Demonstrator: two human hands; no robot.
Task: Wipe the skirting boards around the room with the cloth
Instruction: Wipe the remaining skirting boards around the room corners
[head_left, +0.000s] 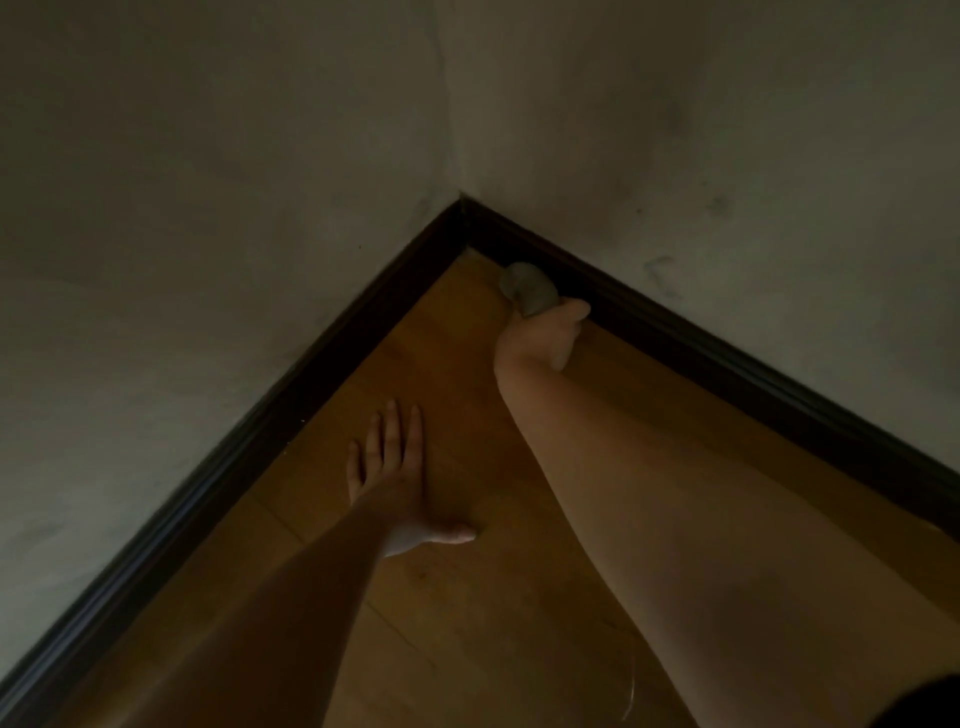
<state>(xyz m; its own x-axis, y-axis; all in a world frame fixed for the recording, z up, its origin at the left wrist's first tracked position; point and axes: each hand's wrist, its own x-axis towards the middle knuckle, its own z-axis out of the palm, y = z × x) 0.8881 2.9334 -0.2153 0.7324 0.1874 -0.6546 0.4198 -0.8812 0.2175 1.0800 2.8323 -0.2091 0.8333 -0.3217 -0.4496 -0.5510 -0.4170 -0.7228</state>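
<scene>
1. Dimly lit head view: room corner where two dark skirting boards, the left skirting board (218, 467) and the right skirting board (727, 364), meet below pale, scuffed walls (208, 208).
2. Right hand (545, 332) reaches toward the corner, fingers curled round a grey cloth (527, 288), gripping it. Cloth bunched, touching the base of the right skirting board just beside the corner, at the edge of the wooden floor (467, 597).
3. Left hand (400, 478) lies flat on the floor, fingers straight and slightly spread, thumb out to the side; it holds nothing. It sits near the left skirting board but apart from it.
4. Both forearms bare. Frame blurred around the right hand; exact finger placement on the cloth cannot be told.
5. Writing, brands, labels: none legible. Faint dark marks on the right-hand wall are too smeared to read as characters.
</scene>
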